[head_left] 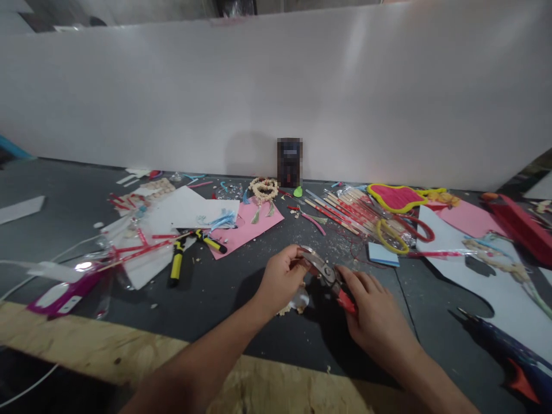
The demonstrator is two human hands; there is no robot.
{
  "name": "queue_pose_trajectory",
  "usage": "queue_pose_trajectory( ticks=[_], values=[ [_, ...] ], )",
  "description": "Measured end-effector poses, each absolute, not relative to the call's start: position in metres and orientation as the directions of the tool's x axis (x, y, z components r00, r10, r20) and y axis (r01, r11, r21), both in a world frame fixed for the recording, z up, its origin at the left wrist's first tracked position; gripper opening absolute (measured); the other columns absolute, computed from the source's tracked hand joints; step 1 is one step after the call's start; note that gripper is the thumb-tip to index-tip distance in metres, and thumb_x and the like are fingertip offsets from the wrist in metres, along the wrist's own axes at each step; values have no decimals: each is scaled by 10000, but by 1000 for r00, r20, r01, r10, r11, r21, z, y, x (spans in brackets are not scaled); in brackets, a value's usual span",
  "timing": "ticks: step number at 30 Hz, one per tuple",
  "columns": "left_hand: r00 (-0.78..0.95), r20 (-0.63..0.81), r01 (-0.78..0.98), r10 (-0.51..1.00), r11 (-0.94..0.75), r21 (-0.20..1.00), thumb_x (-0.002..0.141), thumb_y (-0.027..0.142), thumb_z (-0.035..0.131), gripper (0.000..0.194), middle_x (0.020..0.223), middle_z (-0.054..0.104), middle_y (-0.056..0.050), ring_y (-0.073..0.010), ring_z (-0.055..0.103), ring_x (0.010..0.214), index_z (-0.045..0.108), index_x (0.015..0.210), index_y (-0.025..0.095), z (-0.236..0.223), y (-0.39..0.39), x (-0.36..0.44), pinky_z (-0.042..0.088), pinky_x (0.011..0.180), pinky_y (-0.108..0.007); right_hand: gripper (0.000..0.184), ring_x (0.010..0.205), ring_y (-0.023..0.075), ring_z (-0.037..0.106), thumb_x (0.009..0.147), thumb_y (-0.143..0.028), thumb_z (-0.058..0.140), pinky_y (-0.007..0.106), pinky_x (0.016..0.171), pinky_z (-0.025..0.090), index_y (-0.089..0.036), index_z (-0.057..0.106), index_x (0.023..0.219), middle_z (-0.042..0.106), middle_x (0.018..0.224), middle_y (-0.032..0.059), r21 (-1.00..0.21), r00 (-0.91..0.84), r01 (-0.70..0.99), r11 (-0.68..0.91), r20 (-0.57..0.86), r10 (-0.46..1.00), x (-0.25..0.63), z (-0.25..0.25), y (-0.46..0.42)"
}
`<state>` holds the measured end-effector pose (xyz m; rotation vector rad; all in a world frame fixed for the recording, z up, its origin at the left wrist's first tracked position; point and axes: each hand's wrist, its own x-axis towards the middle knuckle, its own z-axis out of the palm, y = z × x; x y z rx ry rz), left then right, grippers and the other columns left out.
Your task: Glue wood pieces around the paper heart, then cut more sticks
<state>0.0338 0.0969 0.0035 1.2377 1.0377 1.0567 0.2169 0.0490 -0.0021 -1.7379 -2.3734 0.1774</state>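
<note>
Red-handled pliers (330,275) are gripped at the handles by my right hand (373,305), fingers wrapped round them. My left hand (282,276) is closed in a pinch right at the plier jaws; whatever lies between its fingertips is too small to make out. Just below the hands, on the dark mat, lie a small clear round piece (301,299) and some pale crumbs. Beyond them sits a beaded loop (264,188) with tassels, partly over a pink sheet (250,227).
Yellow-and-black pliers (176,264) lie at left near white sheets (150,264) and a purple packet (64,296). Wrapped sticks (349,210) and a pink-yellow shape (397,197) lie at right. A glue gun (504,351) rests front right. A white panel (172,98) stands behind.
</note>
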Motion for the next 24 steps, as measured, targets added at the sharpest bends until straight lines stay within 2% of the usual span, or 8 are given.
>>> queue_pose_trajectory(
  ticks=[2,4,8,11,17,20,22,24],
  values=[
    [175,10,-8,984,-8,1000,733,182,516,108,684,620,-13,-99,533,578,583,809,146,4,96,34,352,476,-169,666,1006,270,481,672,-81,440,414,804,425,-172,325,1322,528,1114,117,-199,-304,927,317,91,948,218,-2,50],
    [214,4,-11,977,-1,1000,729,166,507,88,634,618,-6,-87,514,529,581,768,140,5,96,33,335,471,-170,674,1032,278,464,689,-87,434,421,807,425,-177,295,1342,519,1134,119,-200,-326,919,339,99,940,221,-1,50],
    [365,-101,-99,926,147,984,710,173,528,44,538,607,7,-32,353,358,548,727,137,6,100,27,238,395,-160,668,1035,281,451,704,-103,436,431,812,425,-194,289,1350,508,1150,118,-219,-372,895,388,112,921,227,0,51],
    [457,-174,-167,872,276,946,705,240,576,117,510,600,8,-8,247,306,515,722,143,6,102,23,159,354,-157,637,1026,276,454,728,-120,432,432,820,420,-204,298,1345,509,1146,117,-236,-392,879,414,136,910,229,1,52],
    [478,-212,-205,853,343,917,708,254,580,131,480,577,18,-1,198,292,510,724,144,6,102,23,114,336,-155,636,969,263,494,678,-93,438,412,804,430,-176,355,1303,522,1096,124,-266,-369,882,388,120,922,223,-3,49],
    [379,-152,-145,913,220,965,741,225,539,93,520,582,15,-19,300,331,550,760,134,3,102,28,197,359,-150,624,955,268,509,653,-91,444,411,794,435,-161,393,1272,531,1083,130,-253,-315,910,329,95,944,219,-6,48],
    [285,-45,-70,958,68,995,746,200,537,80,612,609,-7,-60,482,469,570,770,131,0,101,32,340,458,-160,617,952,267,514,651,-90,441,406,791,438,-159,402,1263,540,1075,129,-243,-289,922,301,83,954,218,-6,49],
    [217,58,8,974,-61,998,746,174,534,75,714,633,-23,-113,579,657,582,788,136,-1,99,34,418,600,-197,627,969,268,508,654,-86,435,406,798,437,-164,390,1274,541,1086,125,-231,-280,928,293,85,956,217,-4,50]
  ],
)
